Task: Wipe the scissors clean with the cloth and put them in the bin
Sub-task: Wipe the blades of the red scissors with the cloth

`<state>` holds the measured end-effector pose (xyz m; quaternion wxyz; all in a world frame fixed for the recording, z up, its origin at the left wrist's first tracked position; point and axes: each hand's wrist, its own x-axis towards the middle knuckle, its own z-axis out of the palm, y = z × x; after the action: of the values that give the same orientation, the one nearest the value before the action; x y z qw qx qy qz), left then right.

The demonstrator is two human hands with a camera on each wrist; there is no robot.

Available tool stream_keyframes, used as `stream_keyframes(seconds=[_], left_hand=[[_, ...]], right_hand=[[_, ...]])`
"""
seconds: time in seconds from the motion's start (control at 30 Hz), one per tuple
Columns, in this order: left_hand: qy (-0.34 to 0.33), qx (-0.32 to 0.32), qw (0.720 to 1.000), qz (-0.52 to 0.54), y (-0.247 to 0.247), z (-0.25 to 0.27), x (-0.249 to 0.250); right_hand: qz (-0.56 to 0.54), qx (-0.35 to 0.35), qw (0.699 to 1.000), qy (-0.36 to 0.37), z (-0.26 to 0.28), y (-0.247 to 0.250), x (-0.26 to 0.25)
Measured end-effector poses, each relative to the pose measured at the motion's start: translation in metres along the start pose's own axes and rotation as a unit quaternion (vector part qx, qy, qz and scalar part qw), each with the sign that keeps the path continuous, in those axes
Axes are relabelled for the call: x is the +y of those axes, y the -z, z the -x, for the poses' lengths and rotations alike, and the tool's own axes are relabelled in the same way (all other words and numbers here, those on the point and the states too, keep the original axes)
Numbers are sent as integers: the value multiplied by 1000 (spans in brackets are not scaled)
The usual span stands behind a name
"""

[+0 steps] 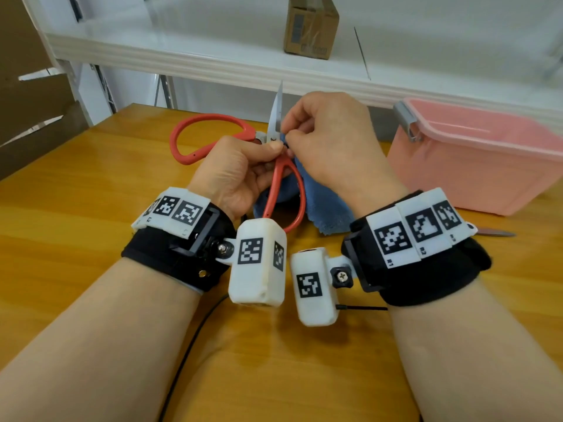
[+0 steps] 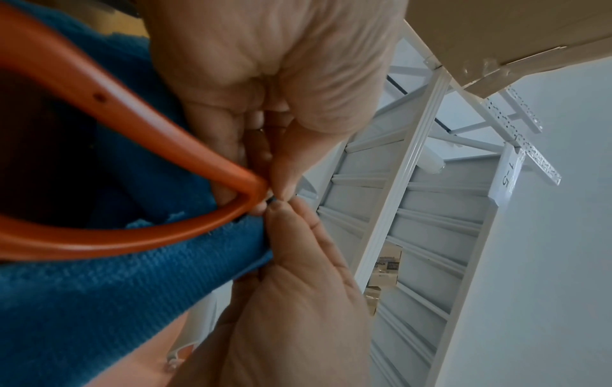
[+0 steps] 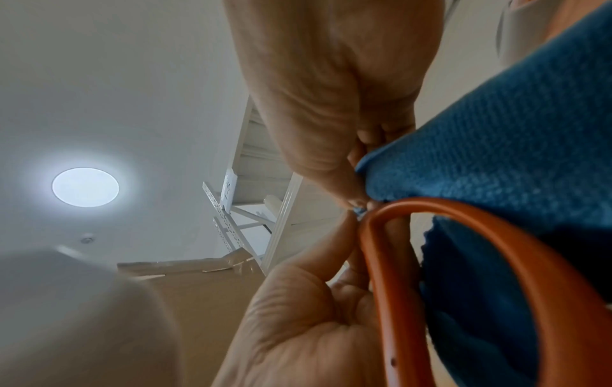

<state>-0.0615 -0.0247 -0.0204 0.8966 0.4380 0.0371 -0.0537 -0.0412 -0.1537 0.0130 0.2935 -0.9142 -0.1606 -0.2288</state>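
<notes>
Red-handled scissors are held above the table, spread wide, with one steel blade pointing up and away. My left hand pinches them just below the pivot, where the near handle loop starts. A blue cloth hangs under my right hand, which pinches a fold of it against the scissors beside the pivot. In the right wrist view, the right hand's fingertips hold the cloth by the handle loop. The second blade is hidden behind the hands. The pink bin stands open at the right.
A wooden table lies under both arms. A white shelf runs along the back with a cardboard box on it. A thin metal piece lies on the table in front of the bin. A black cable runs between my forearms.
</notes>
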Motion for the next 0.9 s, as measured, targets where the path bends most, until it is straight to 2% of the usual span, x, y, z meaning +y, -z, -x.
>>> stream_keyframes(seconds=[0.17, 0.37, 0.5, 0.63, 0.77, 0.9], left_hand=[[1, 6, 1000, -19, -1, 0, 1], [6, -5, 1000, -15, 0, 0, 1], [4, -3, 1000, -27, 0, -1, 2], [0, 0, 1000, 0, 0, -2, 5], [3, 10, 999, 51, 3, -3, 9], [3, 20, 996, 89, 5, -2, 11]], right_hand=[[19, 32, 998, -51, -4, 6, 8], [-10, -25, 998, -55, -2, 7, -2], [-18, 6, 996, -82, -3, 12, 5], [-99, 19, 992, -75, -4, 16, 8], [-205, 28, 975, -77, -6, 29, 11], [-250, 62, 962, -92, -8, 42, 19]])
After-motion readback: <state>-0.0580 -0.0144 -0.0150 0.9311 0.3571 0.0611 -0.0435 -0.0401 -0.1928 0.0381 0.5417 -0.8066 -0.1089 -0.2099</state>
